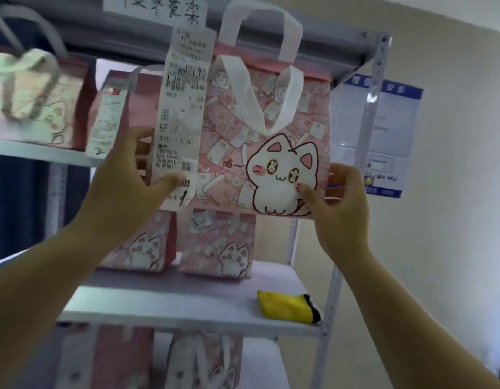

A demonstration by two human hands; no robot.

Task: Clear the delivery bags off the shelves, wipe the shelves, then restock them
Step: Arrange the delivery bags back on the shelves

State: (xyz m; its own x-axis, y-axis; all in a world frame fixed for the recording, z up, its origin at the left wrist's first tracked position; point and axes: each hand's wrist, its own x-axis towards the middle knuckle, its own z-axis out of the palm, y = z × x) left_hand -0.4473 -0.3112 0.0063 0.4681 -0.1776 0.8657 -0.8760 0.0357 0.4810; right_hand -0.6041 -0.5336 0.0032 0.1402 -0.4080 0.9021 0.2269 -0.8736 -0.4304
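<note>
I hold the pink cat bag (271, 122) up between both hands, in front of the upper shelf (32, 150). My left hand (125, 178) pinches one lower corner, thumb across the long receipt (184, 108). My right hand (341, 203) pinches the other, thumb on the cat print. I judge this two-corner hold keeps it upright and level. Its top is folded over, so I cannot tell what it contains. Behind my left hand stands another bag (142, 102). Below the grip, two small bags (223, 242) sit on the middle shelf (187, 299), and a yellow cloth (285, 306) lies under my right hand.
</note>
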